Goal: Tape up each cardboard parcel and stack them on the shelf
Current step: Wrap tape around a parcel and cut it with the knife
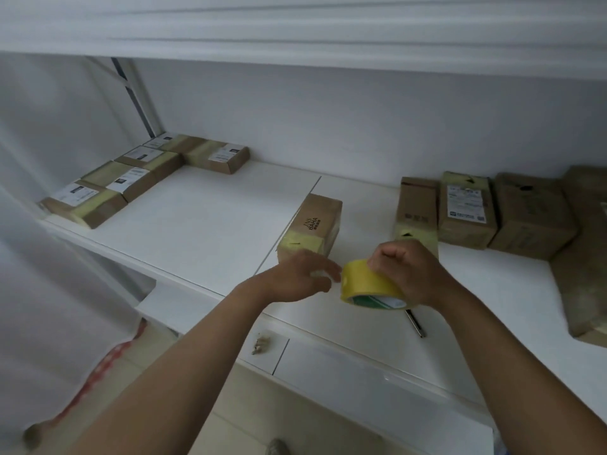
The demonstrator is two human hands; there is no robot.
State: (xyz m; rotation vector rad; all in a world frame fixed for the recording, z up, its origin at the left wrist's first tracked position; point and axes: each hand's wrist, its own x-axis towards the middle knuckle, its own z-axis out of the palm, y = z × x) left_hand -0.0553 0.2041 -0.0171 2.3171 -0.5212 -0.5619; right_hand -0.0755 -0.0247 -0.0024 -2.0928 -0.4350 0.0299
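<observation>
While my right hand (405,270) curls over the top of the yellow tape roll (368,285), gripping it just above the white shelf (203,224), my left hand (303,274) reaches in beside it with its fingers bent toward the roll's near edge. I cannot tell whether those fingertips are pinching the loose end of the tape or only touching the roll; the spot is blurred.

Just behind my left hand stands the parcel (310,224) with dark lettering on its top, a strip of yellowish tape already across its near end. It sits on the shelf near the seam between two shelf boards.

To the right, a row of parcels (466,208) stands against the back wall, one of them with a white label on top, and a narrower one nearest my right hand with tape on its near end. A larger box (584,264) fills the far right edge.

At the far left corner, a group of flat taped parcels (131,178) with white labels lies in an L shape, touching one another.

Beneath my right wrist a dark pen (415,323) lies on the shelf near its front edge. Below the shelf, pale floor tiles (138,366) show.
</observation>
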